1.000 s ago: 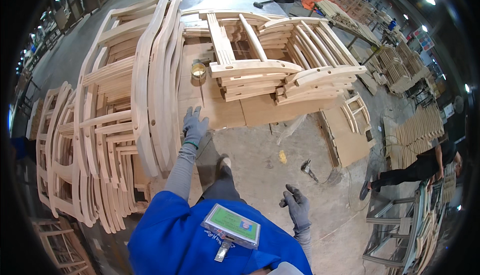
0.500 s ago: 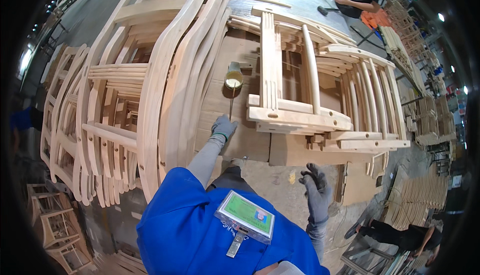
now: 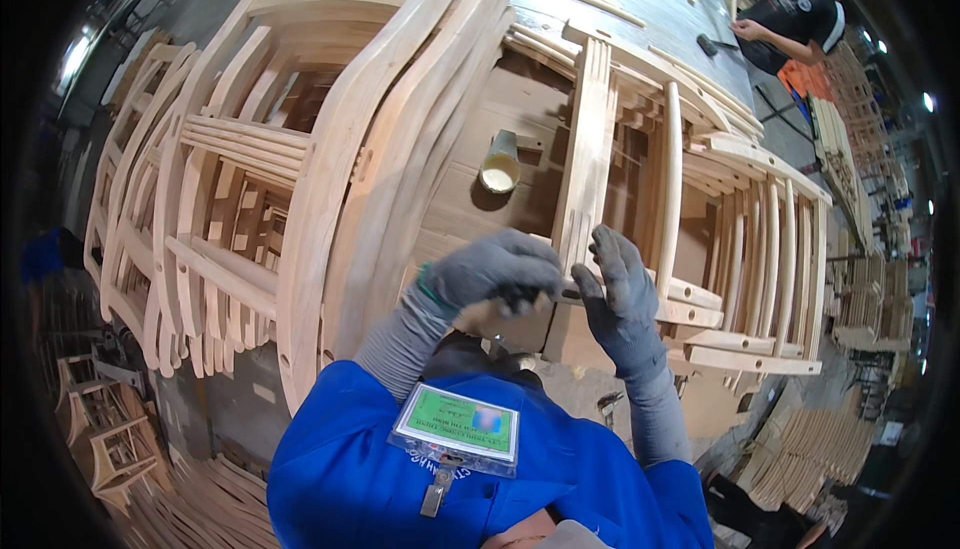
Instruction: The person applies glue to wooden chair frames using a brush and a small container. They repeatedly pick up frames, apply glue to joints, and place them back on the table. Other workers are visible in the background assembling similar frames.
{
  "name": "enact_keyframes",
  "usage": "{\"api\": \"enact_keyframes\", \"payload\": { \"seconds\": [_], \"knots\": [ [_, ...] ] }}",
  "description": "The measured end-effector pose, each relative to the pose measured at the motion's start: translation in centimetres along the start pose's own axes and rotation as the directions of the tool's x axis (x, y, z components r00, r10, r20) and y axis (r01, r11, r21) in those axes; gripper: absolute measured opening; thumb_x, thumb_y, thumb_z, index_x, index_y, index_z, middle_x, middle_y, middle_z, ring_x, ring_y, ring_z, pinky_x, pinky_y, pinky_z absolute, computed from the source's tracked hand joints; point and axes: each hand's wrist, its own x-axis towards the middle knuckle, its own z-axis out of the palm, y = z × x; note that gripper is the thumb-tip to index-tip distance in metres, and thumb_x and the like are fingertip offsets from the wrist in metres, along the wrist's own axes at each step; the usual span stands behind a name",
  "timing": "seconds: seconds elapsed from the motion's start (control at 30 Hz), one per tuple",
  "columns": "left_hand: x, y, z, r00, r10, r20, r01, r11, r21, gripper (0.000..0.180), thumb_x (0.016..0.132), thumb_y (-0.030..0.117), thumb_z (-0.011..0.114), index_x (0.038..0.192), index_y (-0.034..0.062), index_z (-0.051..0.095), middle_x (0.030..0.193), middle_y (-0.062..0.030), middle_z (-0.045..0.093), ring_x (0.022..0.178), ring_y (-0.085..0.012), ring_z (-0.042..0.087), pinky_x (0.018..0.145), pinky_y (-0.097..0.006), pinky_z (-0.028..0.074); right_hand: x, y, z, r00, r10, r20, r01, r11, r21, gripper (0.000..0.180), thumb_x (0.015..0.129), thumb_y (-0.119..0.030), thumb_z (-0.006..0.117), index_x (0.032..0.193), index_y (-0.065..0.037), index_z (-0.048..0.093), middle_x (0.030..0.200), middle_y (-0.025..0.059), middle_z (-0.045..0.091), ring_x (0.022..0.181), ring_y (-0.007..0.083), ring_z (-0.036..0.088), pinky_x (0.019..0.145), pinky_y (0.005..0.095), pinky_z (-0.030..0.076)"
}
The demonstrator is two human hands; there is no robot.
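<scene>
Note wooden frame (image 3: pixel 588 149) just beyond left hand (image 3: pixel 500 271) with fingers curled, hold impossible to tell, and right hand (image 3: pixel 624 301) with thumb and fingers apart; likely stiff, fairly light, best gripped by round rung (image 3: pixel 673 179).

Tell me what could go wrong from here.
The open cup of pale contents sits between the curved frames and the slatted frames; a bumped frame could knock it and spill it.
The gloved left hand and right hand are close together by the near end of the slatted frames, so either might get pinched if a piece shifts.
</scene>
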Motion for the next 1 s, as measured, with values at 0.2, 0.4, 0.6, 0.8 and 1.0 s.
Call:
{"api": "enact_keyframes", "payload": {
  "seconds": [0.2,0.4,0.6,0.8,1.0],
  "knots": [
    [6.5,0.8,-3.3,0.974,0.221,-0.05,-0.192,0.924,0.33,0.026,0.086,0.025,0.055,0.09,0.0011,0.065,0.076,-0.0072,0.063,0.064,-0.0116,0.059,0.059,-0.023,0.048,0.1,4.1,0.3,0.96,0.064,-0.271,-0.05,0.997,0.057,0.027,0.084,0.0,0.056,0.111,0.0,0.055,0.097,0.0176,0.061,0.089,0.0329,0.061,0.077,0.0362,0.049],
    [16.5,-3.2,-23.3,0.582,0.464,-0.668,0.372,0.58,0.725,0.062,0.083,0.05,0.049,0.12,-0.0001,0.052,0.124,-0.0261,0.049,0.116,-0.0366,0.047,0.099,-0.039,0.037,-4.6,4.8,-4.6,0.802,0.511,-0.311,-0.367,0.83,0.42,0.023,0.094,-0.007,0.044,0.111,0.003,0.056,0.084,0.0063,0.06,0.073,0.011,0.056,0.068,0.0237,0.047],
    [20.1,-4.3,-24.1,0.904,0.405,-0.134,0.213,-0.157,0.964,0.029,0.081,0.031,0.059,0.099,0.0092,0.065,0.083,-0.0159,0.067,0.075,-0.0339,0.065,0.068,-0.041,0.051,-8.9,3.9,-7.0,0.583,0.729,-0.358,-0.53,0.675,0.513,0.023,0.094,-0.008,0.044,0.111,0.003,0.054,0.084,0.0066,0.059,0.072,0.0103,0.056,0.064,0.024,0.049],
    [16.8,-6.7,-21.1,0.855,0.044,-0.516,0.206,0.885,0.417,0.026,0.081,0.023,0.06,0.095,0.0017,0.064,0.077,-0.0106,0.065,0.065,-0.0217,0.063,0.061,-0.034,0.052,-10.4,2.5,-8.5,0.608,0.669,-0.427,-0.512,0.742,0.432,0.02,0.092,-0.005,0.047,0.107,0.003,0.057,0.093,0.0093,0.057,0.071,0.0112,0.055,0.067,0.024,0.048],
    [12.0,-10.5,-15.4,0.633,0.378,-0.676,-0.284,0.925,0.252,0.027,0.083,0.016,0.053,0.104,0.0002,0.06,0.093,-0.0103,0.064,0.075,-0.0183,0.062,0.053,-0.031,0.052,-12.8,2.1,-9.9,0.609,0.567,-0.555,-0.27,0.806,0.527,0.016,0.087,0.004,0.05,0.101,0.004,0.057,0.097,0.0092,0.055,0.08,0.0132,0.055,0.071,0.0236,0.047]
  ]
}}
